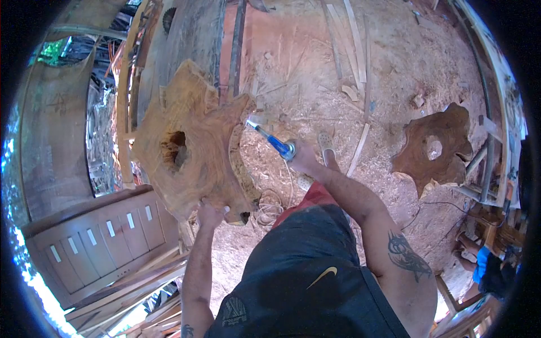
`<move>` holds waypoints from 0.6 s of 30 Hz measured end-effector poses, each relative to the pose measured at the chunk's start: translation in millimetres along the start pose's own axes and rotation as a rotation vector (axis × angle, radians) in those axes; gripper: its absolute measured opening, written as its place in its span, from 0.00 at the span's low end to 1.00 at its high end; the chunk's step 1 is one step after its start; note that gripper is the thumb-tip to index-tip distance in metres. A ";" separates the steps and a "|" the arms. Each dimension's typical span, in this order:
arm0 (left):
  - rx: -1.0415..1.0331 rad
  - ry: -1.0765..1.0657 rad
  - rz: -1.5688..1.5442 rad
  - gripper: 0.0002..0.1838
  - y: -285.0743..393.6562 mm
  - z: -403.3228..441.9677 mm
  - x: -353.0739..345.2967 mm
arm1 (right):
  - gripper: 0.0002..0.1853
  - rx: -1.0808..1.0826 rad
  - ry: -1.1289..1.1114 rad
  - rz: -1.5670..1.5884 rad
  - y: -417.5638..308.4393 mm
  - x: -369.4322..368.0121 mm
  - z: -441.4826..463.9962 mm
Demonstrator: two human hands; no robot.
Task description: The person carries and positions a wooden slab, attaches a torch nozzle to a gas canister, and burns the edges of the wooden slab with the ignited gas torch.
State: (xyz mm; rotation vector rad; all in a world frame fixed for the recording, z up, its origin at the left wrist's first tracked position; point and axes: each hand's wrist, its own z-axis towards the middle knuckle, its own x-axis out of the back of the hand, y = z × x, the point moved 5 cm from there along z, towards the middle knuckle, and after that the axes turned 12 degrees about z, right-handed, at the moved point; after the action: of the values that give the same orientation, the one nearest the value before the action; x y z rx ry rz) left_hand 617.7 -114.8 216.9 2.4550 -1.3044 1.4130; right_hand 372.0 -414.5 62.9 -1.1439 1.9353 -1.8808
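Note:
A large irregular wood slab [205, 141] with a dark hole left of its middle stands in front of me. My left hand [211, 215] grips the slab's lower edge, the thumb pointing right. In my right hand [304, 158] is a blue tool [273, 141], held by its rear end. The tool's pale tip points up and left, close to the slab's right edge; whether it touches the wood I cannot tell.
A second wood slab [435, 147] with a central hole lies at the right. Coiled cord [270, 209] is on the shavings-covered ground. A panelled door [101, 239] is at lower left. Another person [490, 270] is at lower right.

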 end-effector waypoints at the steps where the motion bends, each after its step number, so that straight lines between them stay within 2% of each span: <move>1: 0.009 -0.012 -0.018 0.65 0.9 -1.4 1.6 | 0.29 0.021 -0.005 -0.019 1.1 -2.1 -2.0; 4: 0.017 0.042 -0.020 0.64 2.7 -5.0 4.4 | 0.27 0.074 -0.024 -0.025 -8.7 -3.7 -8.4; 9: 0.019 0.007 -0.044 0.65 0.4 -1.1 0.1 | 0.25 0.018 -0.114 -0.021 -9.9 -12.0 -12.5; 18: 0.017 -0.021 -0.039 0.65 -1.3 1.7 -4.1 | 0.22 0.085 -0.224 0.024 -11.0 -16.9 -23.1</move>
State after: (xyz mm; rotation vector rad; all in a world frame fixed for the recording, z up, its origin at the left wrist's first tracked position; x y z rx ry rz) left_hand 618.8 -112.0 213.4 2.4980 -1.2471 1.3990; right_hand 372.9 -384.8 70.7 -1.2411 1.7254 -1.7227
